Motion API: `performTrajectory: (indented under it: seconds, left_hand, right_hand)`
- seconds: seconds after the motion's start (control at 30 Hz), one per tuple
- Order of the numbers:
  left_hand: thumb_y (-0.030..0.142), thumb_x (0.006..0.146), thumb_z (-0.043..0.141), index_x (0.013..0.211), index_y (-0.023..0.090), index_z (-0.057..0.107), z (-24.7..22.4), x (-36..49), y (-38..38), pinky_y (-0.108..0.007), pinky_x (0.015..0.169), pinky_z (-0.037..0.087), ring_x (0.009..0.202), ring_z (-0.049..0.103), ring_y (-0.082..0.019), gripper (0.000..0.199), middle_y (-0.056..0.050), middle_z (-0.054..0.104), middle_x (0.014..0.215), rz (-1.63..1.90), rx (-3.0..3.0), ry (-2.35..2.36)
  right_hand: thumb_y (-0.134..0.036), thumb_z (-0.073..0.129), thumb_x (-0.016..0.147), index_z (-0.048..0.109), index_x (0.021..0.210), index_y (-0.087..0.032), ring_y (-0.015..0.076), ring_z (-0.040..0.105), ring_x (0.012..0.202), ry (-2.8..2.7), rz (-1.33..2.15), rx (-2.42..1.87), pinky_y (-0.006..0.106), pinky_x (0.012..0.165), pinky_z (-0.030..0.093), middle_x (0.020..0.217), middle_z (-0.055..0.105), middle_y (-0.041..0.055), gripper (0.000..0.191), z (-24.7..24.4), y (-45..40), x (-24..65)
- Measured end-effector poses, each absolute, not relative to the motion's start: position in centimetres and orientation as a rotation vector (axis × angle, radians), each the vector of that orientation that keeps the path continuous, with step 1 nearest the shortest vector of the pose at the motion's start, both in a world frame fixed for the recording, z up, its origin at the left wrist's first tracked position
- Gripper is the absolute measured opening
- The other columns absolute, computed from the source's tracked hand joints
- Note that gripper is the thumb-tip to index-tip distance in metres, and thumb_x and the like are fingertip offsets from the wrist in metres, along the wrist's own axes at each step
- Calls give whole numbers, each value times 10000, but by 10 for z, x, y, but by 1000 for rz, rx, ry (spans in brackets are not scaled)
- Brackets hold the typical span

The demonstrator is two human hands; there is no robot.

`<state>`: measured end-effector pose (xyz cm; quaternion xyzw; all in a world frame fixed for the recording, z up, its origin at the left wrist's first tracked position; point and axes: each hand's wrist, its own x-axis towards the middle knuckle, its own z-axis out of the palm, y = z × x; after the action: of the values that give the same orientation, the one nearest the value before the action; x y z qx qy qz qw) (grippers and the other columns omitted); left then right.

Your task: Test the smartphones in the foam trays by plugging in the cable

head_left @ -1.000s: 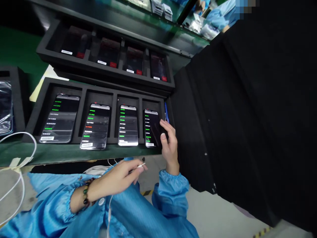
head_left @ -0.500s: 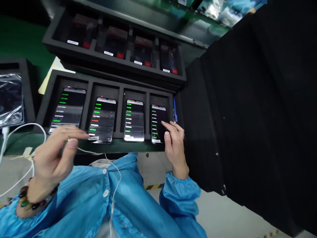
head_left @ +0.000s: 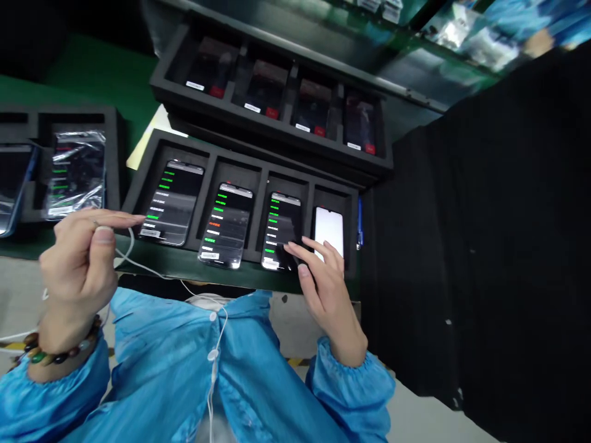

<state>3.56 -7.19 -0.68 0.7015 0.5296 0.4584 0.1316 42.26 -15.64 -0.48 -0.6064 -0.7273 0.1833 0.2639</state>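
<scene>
Several smartphones lie in compartments of a black foam tray. My right hand [head_left: 325, 283] is open, its fingertips over the lower right of the third smartphone [head_left: 281, 224], whose screen lists green and white lines. Partly behind those fingers, the rightmost smartphone [head_left: 329, 226] shows a plain white screen. My left hand [head_left: 85, 261] is open and empty, with a fingertip by the lower left edge of the leftmost smartphone [head_left: 173, 203]. Between them, a smartphone [head_left: 226, 226] shows one orange-red line among green and white ones. Whether either fingertip touches glass I cannot tell.
Behind stands another black foam tray [head_left: 272, 126] with several dark phones. On the left, a third tray [head_left: 113, 147] holds a film-wrapped phone [head_left: 77, 172] and another phone [head_left: 13, 184]. A white cable [head_left: 152, 271] crosses the front edge. A blue pen [head_left: 359, 224] lies at right.
My right hand has shifted from the rightmost phone to the third one. The rightmost screen turned from a list to white. My left hand is now by the leftmost phone; the view has swung left.
</scene>
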Motion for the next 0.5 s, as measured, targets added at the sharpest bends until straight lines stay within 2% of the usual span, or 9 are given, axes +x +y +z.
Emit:
performTrajectory:
  seconds: [0.1, 0.27, 0.5]
  left_hand:
    - [310, 1162, 520, 1097, 208, 824, -3, 31, -69, -519, 1175, 539, 1129, 763, -238, 327, -29, 853, 1135, 1264, 2099, 1603]
    - [322, 1198, 439, 1144, 188, 788, 4, 28, -65, -552, 1245, 479, 1201, 737, -266, 378, -90, 836, 1222, 995, 2135, 1678]
    - [295, 1181, 446, 1164, 197, 776, 4, 28, -59, -598, 1276, 434, 1192, 747, -285, 345, -82, 842, 1239, 908, 2166, 1631]
  right_hand:
    - [-274, 428, 1190, 575, 1624, -393, 324, 594, 1512, -1980, 450, -1616, 679, 1324, 356, 1477, 768, 7, 474, -4, -150, 413]
    - [-249, 410, 1189, 600, 1585, -283, 315, 559, 1538, -2087, 491, -1519, 639, 1332, 357, 1508, 743, 56, 441, 1, -122, 369]
    - [-210, 409, 1185, 586, 1590, -254, 320, 527, 1556, -2152, 512, -1417, 632, 1326, 353, 1518, 739, 54, 444, -3, -100, 341]
